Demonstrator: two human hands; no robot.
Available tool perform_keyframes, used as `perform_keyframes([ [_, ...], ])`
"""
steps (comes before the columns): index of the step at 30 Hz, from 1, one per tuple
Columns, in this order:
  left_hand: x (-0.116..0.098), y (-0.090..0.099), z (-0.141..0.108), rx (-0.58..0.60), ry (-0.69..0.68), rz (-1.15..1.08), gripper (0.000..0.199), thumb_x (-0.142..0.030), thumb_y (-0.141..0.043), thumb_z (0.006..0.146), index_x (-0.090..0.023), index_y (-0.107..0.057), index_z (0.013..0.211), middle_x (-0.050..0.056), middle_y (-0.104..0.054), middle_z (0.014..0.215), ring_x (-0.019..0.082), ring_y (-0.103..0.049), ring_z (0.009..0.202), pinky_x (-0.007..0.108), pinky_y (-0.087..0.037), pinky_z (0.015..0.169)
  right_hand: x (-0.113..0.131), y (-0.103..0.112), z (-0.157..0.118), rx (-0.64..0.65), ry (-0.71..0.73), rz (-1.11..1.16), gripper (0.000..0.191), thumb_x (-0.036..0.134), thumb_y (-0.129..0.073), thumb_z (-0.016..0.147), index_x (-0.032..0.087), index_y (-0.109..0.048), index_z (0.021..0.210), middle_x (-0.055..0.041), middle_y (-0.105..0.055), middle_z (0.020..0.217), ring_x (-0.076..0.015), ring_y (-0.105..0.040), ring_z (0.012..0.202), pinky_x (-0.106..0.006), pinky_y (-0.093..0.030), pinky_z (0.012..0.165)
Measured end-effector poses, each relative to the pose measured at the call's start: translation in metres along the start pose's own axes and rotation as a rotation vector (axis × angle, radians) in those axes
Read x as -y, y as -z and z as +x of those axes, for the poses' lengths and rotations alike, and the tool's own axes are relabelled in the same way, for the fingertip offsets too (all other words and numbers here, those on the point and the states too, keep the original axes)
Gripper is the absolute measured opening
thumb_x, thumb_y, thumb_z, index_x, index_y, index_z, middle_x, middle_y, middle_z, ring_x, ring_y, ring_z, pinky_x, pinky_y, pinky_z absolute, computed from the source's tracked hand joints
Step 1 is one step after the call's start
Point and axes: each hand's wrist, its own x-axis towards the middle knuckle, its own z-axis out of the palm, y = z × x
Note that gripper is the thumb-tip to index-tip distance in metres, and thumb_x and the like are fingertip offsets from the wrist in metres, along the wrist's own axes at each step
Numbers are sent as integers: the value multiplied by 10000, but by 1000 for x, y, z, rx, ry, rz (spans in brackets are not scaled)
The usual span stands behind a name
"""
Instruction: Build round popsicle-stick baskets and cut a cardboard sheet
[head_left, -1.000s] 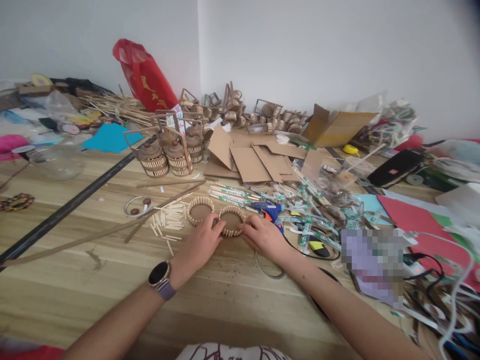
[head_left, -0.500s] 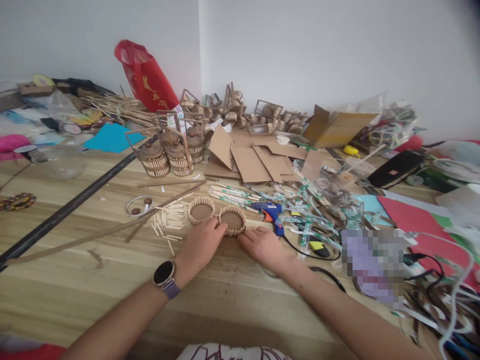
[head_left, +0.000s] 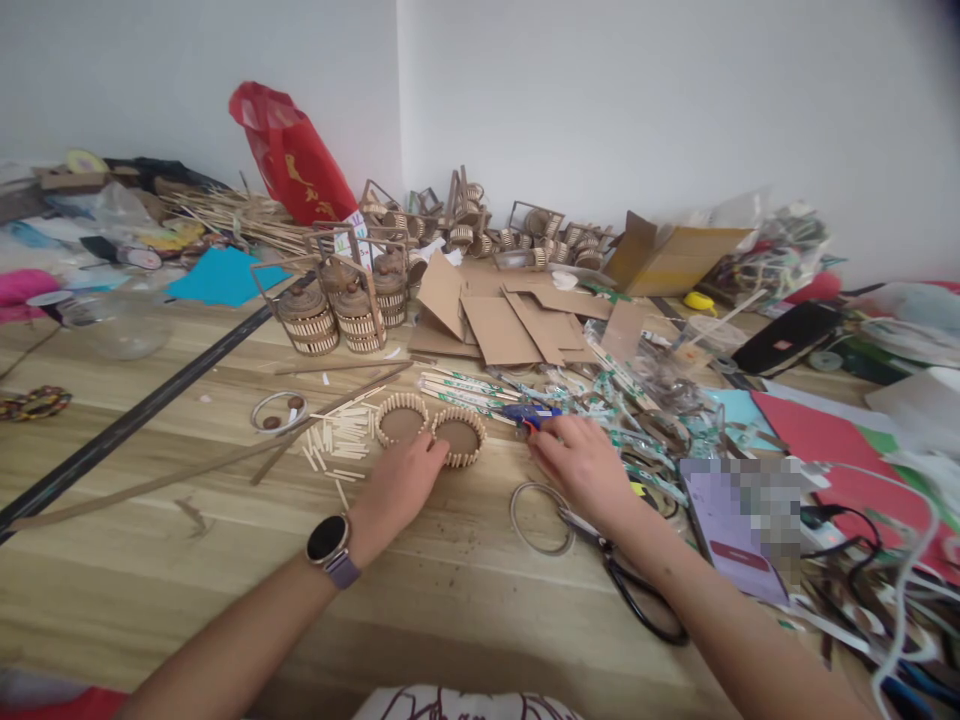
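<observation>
Blue glue gun (head_left: 528,411) under the right hand (head_left: 581,468), grip unclear, seems at the pick-up step, calling for a firm hold, while the left hand (head_left: 401,482) pinches the stick ring (head_left: 466,459).

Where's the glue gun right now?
Head view, just right of centre: the blue glue gun lies at the right hand, which partly hides it, beside the wrapped sticks.

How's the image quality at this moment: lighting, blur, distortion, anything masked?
Head view: soft, fairly even light, no strong glare on the tabletop; head view: left hand and right hand readable, fine detail soft; head view: pixelation masks part of the phone; head view: upper right corner darkened, outer edges look stretched.
</observation>
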Motion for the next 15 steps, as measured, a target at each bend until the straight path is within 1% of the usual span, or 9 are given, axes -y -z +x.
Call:
perform_keyframes([
  [2,-6,6,-4,-13,14,-24,199,-184,-477,967,-167,-618,1106,103,-665,952,229,-645,836,308,-475,693,2,18,-3,-150,-32,21,148,195,-505,963,195,-611,860,-117,-697,999,-261,-608,950,-392,-397,821],
  [3,-11,10,-7,-15,15,-73,223,-215,-487,972,-165,-603,1155,101,-676,945,231,-649,839,309,-473,695,6,27,-5,-221,-24,47,136,172,-514,955,208,-595,851,-99,-711,1011,-248,-621,983,-403,-399,878],
  [4,-16,15,-11,-13,5,-141,241,-260,-492,979,-174,-592,1182,85,-687,940,220,-652,837,300,-470,696,12,34,-7,-267,-1,74,138,146,-517,949,220,-581,851,-73,-725,992,-222,-640,977,-406,-394,926],
  [5,-22,21,-15,3,-5,-329,239,-297,-509,976,-186,-601,1166,55,-695,894,199,-652,791,284,-461,680,20,40,-9,-289,28,99,147,123,-514,947,229,-571,862,-48,-734,961,-193,-659,944,-403,-389,961],
  [7,-34,32,-24,69,-41,-714,257,-396,-491,977,-198,-624,1073,3,-679,768,156,-623,671,250,-430,606,37,47,-13,-291,86,132,156,101,-498,949,235,-563,901,-26,-738,906,-161,-676,859,-394,-401,979],
  [9,-47,41,-32,88,-60,-935,333,-490,-471,962,-191,-615,938,-4,-656,739,142,-590,650,237,-405,574,53,50,-16,-284,131,151,164,90,-471,948,228,-559,935,-34,-732,880,-160,-673,804,-397,-424,967],
  [10,-52,44,-36,82,-59,-992,366,-522,-461,955,-190,-595,880,-5,-641,724,139,-572,638,237,-397,566,60,51,-17,-282,151,156,177,82,-453,945,224,-558,946,-41,-730,873,-165,-670,792,-399,-436,958],
  [12,-61,47,-41,62,-29,-1019,386,-523,-427,960,-199,-539,782,-10,-600,680,136,-540,622,242,-379,560,71,54,-19,-282,184,159,218,62,-413,937,216,-562,974,-55,-729,866,-176,-662,775,-404,-456,936],
  [15,-64,48,-47,77,48,-1009,364,-442,-385,971,-213,-470,701,-24,-546,618,134,-515,593,253,-369,562,77,60,-23,-269,206,171,278,57,-360,941,191,-576,1053,-77,-739,884,-188,-651,742,-380,-507,812],
])
